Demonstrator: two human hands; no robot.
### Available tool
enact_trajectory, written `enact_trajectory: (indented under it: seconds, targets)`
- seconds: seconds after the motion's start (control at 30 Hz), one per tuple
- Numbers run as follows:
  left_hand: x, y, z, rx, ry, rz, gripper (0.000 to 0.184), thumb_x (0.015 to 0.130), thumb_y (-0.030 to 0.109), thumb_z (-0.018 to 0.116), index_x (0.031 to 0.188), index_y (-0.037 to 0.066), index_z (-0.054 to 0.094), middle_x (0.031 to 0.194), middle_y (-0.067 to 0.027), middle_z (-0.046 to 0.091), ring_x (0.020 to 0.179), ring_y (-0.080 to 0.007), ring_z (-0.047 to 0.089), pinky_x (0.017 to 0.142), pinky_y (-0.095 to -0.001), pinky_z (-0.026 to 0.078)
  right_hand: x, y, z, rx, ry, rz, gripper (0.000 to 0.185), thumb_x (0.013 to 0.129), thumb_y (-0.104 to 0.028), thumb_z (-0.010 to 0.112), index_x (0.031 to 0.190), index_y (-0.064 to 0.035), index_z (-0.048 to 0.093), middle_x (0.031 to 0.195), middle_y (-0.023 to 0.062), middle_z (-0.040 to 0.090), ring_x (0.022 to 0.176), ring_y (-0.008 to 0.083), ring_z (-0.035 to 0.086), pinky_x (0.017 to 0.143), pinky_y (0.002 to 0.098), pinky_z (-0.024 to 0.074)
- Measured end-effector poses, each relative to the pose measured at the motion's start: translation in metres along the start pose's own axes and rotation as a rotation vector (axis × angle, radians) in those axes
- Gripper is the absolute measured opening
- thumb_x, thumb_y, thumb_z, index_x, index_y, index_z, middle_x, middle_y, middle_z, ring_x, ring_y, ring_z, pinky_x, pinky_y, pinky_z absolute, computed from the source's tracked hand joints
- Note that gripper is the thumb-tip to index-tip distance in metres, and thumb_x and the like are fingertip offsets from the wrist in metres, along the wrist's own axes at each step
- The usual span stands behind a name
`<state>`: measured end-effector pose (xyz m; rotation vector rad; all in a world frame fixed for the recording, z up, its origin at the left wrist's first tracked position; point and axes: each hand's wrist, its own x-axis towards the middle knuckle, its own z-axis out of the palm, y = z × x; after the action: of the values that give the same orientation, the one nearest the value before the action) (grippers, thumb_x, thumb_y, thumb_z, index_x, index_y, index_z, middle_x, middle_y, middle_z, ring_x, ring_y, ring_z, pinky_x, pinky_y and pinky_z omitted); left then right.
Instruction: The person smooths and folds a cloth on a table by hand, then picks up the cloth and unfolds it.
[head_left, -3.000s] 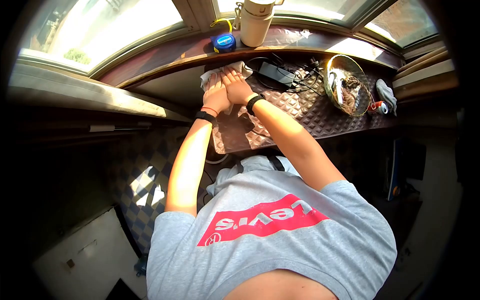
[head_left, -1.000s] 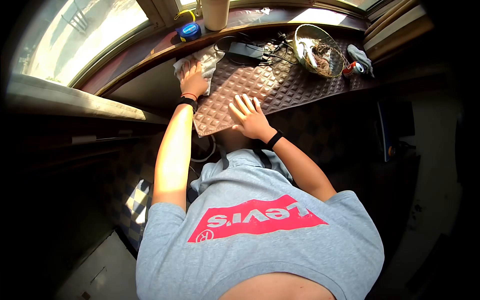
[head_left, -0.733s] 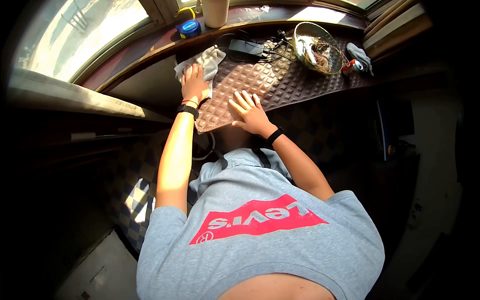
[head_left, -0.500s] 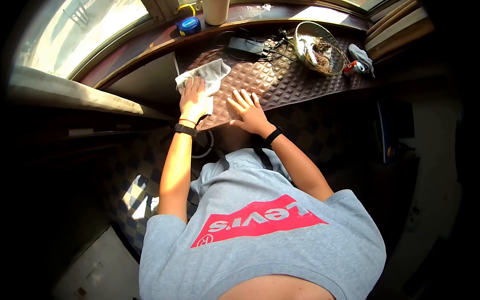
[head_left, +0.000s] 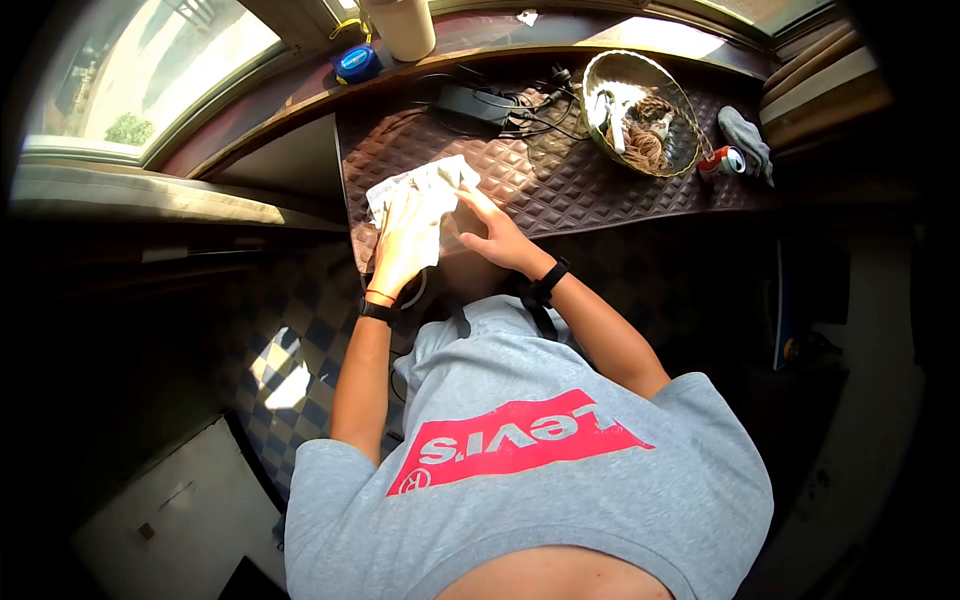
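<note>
A pale cloth (head_left: 435,185) lies bunched on the brown quilted table cover (head_left: 520,190), near its left end. My left hand (head_left: 403,240) rests flat on the cloth with its fingers stretched out; bright sunlight washes out their edges. At the cloth's right edge is my right hand (head_left: 500,238), its thumb spread apart and its fingers reaching forward. Those fingertips meet or overlap the cloth; I cannot tell whether they pinch it.
Behind my hands lie a black power adapter (head_left: 475,108) and its cables. Farther right are a glass bowl (head_left: 683,155) of odds and ends, a red can (head_left: 720,163) and a grey glove (head_left: 745,140). A blue tape measure (head_left: 357,64) and a white container (head_left: 403,30) stand on the sill.
My left hand and the cloth have moved right across the cover, toward my right hand. The right hand's fingers have come to the cloth's edge. The view has shifted slightly.
</note>
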<state>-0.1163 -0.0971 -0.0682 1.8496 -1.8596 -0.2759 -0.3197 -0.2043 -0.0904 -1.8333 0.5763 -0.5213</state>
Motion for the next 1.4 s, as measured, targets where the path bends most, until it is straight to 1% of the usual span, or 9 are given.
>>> enact_trajectory:
  seconds: [0.03, 0.13, 0.17, 0.4, 0.5, 0.63, 0.83, 1.0, 1.4]
  targets:
    - [0.008, 0.007, 0.013, 0.005, 0.006, -0.003, 0.044, 0.094, 0.019, 0.062, 0.136, 0.003, 0.061, 0.145, -0.0232, 0.054, 0.139, -0.0463, 0.043, 0.119, -0.0538, 0.032, 0.0, 0.002, -0.005, 0.177, 0.114, 0.032, 0.065, 0.086, -0.011, 0.068, 0.149, -0.004, 0.051, 0.159, 0.0259, 0.042, 0.148, 0.0376, 0.042, 0.118, 0.0421, 0.0369]
    - [0.032, 0.033, 0.05, -0.025, 0.0, -0.066, 0.048, 0.098, 0.019, 0.058, 0.14, -0.002, 0.057, 0.15, -0.0257, 0.051, 0.143, -0.0453, 0.04, 0.121, -0.0542, 0.027, -0.005, 0.001, -0.041, -0.152, 0.332, -0.141, 0.044, 0.092, -0.001, 0.06, 0.136, -0.0018, 0.061, 0.148, 0.0179, 0.055, 0.123, 0.0307, 0.062, 0.102, 0.0368, 0.0511]
    - [0.038, 0.038, 0.064, -0.011, -0.016, -0.08, 0.05, 0.099, 0.017, 0.056, 0.144, -0.003, 0.054, 0.152, -0.0263, 0.049, 0.145, -0.0448, 0.038, 0.123, -0.0534, 0.025, -0.011, -0.008, -0.056, -0.023, 0.287, 0.006, 0.042, 0.092, -0.001, 0.06, 0.135, -0.0015, 0.062, 0.146, 0.0175, 0.057, 0.123, 0.0306, 0.063, 0.102, 0.0368, 0.0505]
    - [0.084, 0.115, 0.111, -0.183, -0.121, -0.175, 0.052, 0.093, 0.02, 0.062, 0.141, 0.002, 0.057, 0.15, -0.0236, 0.051, 0.143, -0.0469, 0.039, 0.12, -0.0561, 0.031, -0.038, 0.012, -0.115, -0.346, 0.28, -0.059, 0.044, 0.093, -0.006, 0.061, 0.136, 0.0014, 0.06, 0.148, 0.023, 0.054, 0.136, 0.0419, 0.052, 0.113, 0.0444, 0.0437]
    - [0.102, 0.138, 0.147, -0.013, -0.063, 0.089, 0.054, 0.092, 0.021, 0.063, 0.142, 0.001, 0.057, 0.153, -0.0218, 0.05, 0.145, -0.0452, 0.038, 0.12, -0.0557, 0.031, -0.046, 0.034, -0.133, -0.474, 0.297, -0.029, 0.046, 0.096, -0.013, 0.059, 0.138, 0.0052, 0.057, 0.151, 0.028, 0.049, 0.141, 0.0438, 0.047, 0.118, 0.0454, 0.038]
    - [0.119, 0.169, 0.168, 0.101, -0.095, 0.048, 0.065, 0.089, 0.02, 0.065, 0.148, -0.001, 0.05, 0.161, -0.0162, 0.042, 0.154, -0.0399, 0.027, 0.125, -0.0543, 0.024, -0.054, 0.06, -0.154, -0.608, 0.359, 0.037, 0.051, 0.1, -0.023, 0.056, 0.141, 0.0082, 0.054, 0.152, 0.0321, 0.046, 0.142, 0.045, 0.045, 0.12, 0.0471, 0.0353]
    - [0.107, 0.153, 0.154, 0.098, -0.032, -0.023, 0.053, 0.095, 0.027, 0.056, 0.142, 0.001, 0.06, 0.159, -0.0108, 0.048, 0.148, -0.0349, 0.04, 0.12, -0.0495, 0.033, -0.046, 0.067, -0.133, -0.715, 0.317, 0.037, 0.058, 0.101, -0.037, 0.056, 0.141, 0.0048, 0.056, 0.152, 0.0321, 0.046, 0.146, 0.045, 0.04, 0.124, 0.0512, 0.0265]
    - [0.084, 0.128, 0.116, 0.097, 0.028, -0.171, 0.048, 0.096, 0.026, 0.057, 0.138, 0.005, 0.064, 0.145, -0.0163, 0.059, 0.135, -0.0415, 0.052, 0.114, -0.0474, 0.042, -0.017, 0.055, -0.097, -0.629, 0.16, -0.037, 0.059, 0.1, -0.041, 0.057, 0.138, 0.0048, 0.058, 0.151, 0.0327, 0.047, 0.145, 0.0461, 0.04, 0.123, 0.0515, 0.0278]
    - [0.003, 0.021, 0.039, -0.023, 0.048, -0.442, 0.07, 0.093, 0.031, 0.06, 0.154, 0.001, 0.043, 0.159, -0.0184, 0.045, 0.149, -0.0336, 0.038, 0.124, -0.0449, 0.027, 0.067, 0.021, 0.029, -0.65, -0.134, -0.169, 0.064, 0.101, -0.04, 0.055, 0.144, 0.0063, 0.052, 0.156, 0.031, 0.042, 0.15, 0.0443, 0.034, 0.124, 0.0531, 0.025]
